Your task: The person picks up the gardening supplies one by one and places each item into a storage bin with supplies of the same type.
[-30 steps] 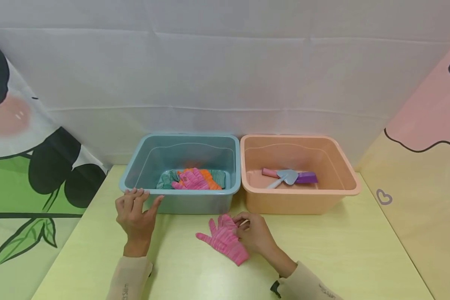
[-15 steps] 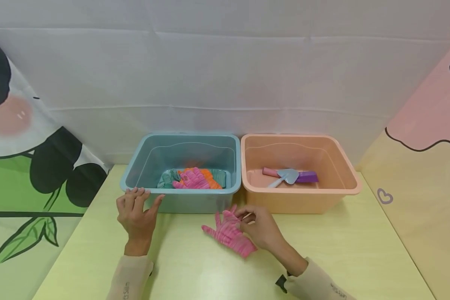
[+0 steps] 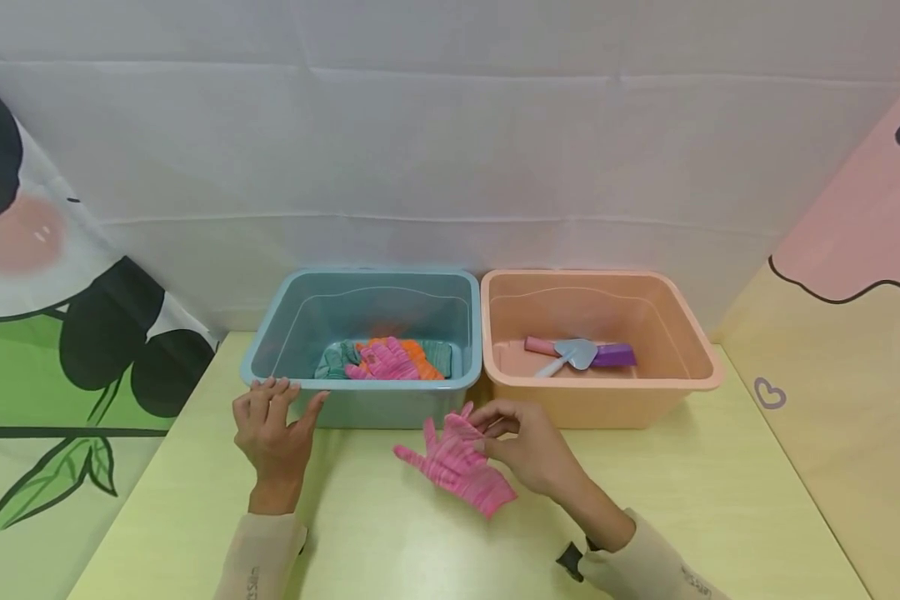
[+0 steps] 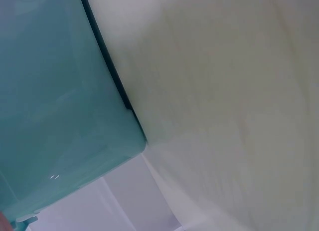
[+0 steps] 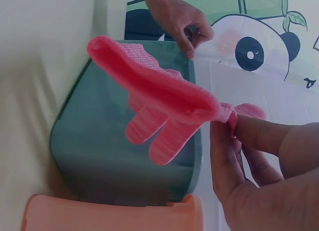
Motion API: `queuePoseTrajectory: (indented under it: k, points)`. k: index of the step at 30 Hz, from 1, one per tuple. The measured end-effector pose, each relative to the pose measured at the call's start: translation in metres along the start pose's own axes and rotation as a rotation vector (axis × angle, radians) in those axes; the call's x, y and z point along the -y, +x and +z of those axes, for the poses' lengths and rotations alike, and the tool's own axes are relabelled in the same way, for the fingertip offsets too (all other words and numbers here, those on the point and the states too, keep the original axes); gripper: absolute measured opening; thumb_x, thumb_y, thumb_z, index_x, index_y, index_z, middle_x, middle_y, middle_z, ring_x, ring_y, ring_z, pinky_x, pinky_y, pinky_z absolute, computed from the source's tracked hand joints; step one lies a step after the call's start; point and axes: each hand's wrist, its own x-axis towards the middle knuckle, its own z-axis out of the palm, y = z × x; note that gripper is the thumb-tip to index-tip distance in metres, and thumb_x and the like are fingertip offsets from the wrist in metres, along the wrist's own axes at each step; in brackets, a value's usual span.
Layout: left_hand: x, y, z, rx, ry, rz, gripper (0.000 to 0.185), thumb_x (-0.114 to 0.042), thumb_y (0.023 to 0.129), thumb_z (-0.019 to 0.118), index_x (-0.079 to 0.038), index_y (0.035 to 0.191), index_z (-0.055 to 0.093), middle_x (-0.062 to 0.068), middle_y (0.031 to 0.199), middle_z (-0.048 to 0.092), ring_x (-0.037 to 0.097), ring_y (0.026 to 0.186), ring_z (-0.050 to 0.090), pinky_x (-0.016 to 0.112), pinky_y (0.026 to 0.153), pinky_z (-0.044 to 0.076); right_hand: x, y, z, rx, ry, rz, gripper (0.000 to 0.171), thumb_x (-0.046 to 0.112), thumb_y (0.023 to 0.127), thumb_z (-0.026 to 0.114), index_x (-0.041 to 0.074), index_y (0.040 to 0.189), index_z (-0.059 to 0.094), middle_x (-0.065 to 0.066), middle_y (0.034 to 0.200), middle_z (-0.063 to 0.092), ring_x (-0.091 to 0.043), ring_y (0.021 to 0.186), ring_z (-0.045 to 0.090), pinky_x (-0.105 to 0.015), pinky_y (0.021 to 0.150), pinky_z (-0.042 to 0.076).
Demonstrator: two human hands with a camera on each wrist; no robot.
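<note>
My right hand (image 3: 521, 446) pinches a pink knitted glove (image 3: 453, 462) by its finger end and holds it just above the yellow-green table (image 3: 682, 517), in front of the gap between two tubs. In the right wrist view the glove (image 5: 159, 104) hangs from my fingertips (image 5: 234, 128), its cuff stretched away. My left hand (image 3: 270, 425) rests with straight fingers on the front left rim of the blue tub (image 3: 277, 333), also seen as the blue tub (image 5: 114, 156) and the hand (image 5: 177, 19) from the right wrist. Inside lie pink, orange and teal gloves (image 3: 386, 358).
A peach tub (image 3: 682, 342) stands touching the blue one on its right; it holds a small blue-headed toy shovel (image 3: 570, 354) and a purple block (image 3: 615, 356). A white cloth wall backs the table. The left wrist view shows only the blue tub wall (image 4: 55, 106) and table.
My right hand has lifted the pink glove off the table and carried it a little toward the tubs. The left hand has stayed on the blue tub's rim.
</note>
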Motion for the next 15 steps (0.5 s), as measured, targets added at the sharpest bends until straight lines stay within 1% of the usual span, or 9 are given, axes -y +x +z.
queuePoseTrajectory:
  k: [9, 15]
  points:
    - [0.0, 0.0, 0.0, -0.006, -0.007, 0.002, 0.066, -0.062, 0.092, 0.074, 0.004, 0.089, 0.076, 0.022, 0.09, 0.073, 0.046, 0.086, 0.062, 0.021, 0.114, 0.042, 0.016, 0.0, -0.01, 0.017, 0.037, 0.005, 0.022, -0.008, 0.091, 0.073, -0.005, 0.113, 0.073, -0.016, 0.11, 0.074, -0.022, 0.095, 0.072, -0.025, 0.079, 0.061]
    - [0.0, -0.001, -0.001, 0.0, -0.006, 0.003, 0.066, -0.062, 0.092, 0.073, 0.004, 0.09, 0.076, 0.023, 0.091, 0.073, 0.046, 0.086, 0.062, 0.021, 0.115, 0.042, 0.027, 0.004, -0.015, 0.025, 0.067, 0.011, 0.025, -0.008, 0.091, 0.074, -0.006, 0.116, 0.073, -0.017, 0.112, 0.073, -0.024, 0.096, 0.073, -0.027, 0.077, 0.063]
